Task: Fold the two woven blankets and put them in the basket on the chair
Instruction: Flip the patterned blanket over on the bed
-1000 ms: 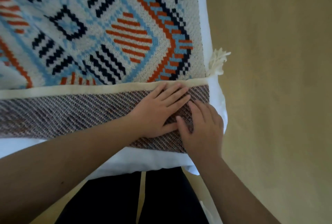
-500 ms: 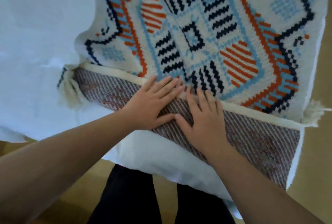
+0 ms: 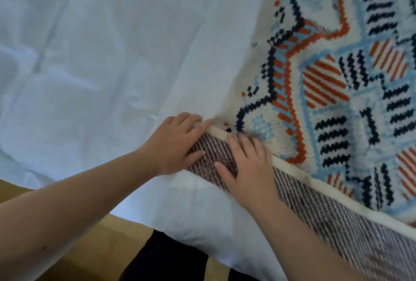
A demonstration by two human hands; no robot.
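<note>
- A white sheet (image 3: 94,60) covers the bed, wrinkled, filling the left and far side; tan floor (image 3: 90,249) shows at the near edge.
- The woven blanket (image 3: 337,91) lies on the right, its near edge turned back as a brown-striped band (image 3: 337,220).
- Left hand (image 3: 173,143) and right hand (image 3: 249,168) press that band's left end, fingers straight and slightly apart.
- Dark trousers (image 3: 168,258) show near.

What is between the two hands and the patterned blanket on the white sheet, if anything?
Nothing visible. The left hand and the right hand already rest directly on the folded-over strip of the woven blanket, near its corner. The basket and chair are out of view, so that path cannot be judged.
</note>
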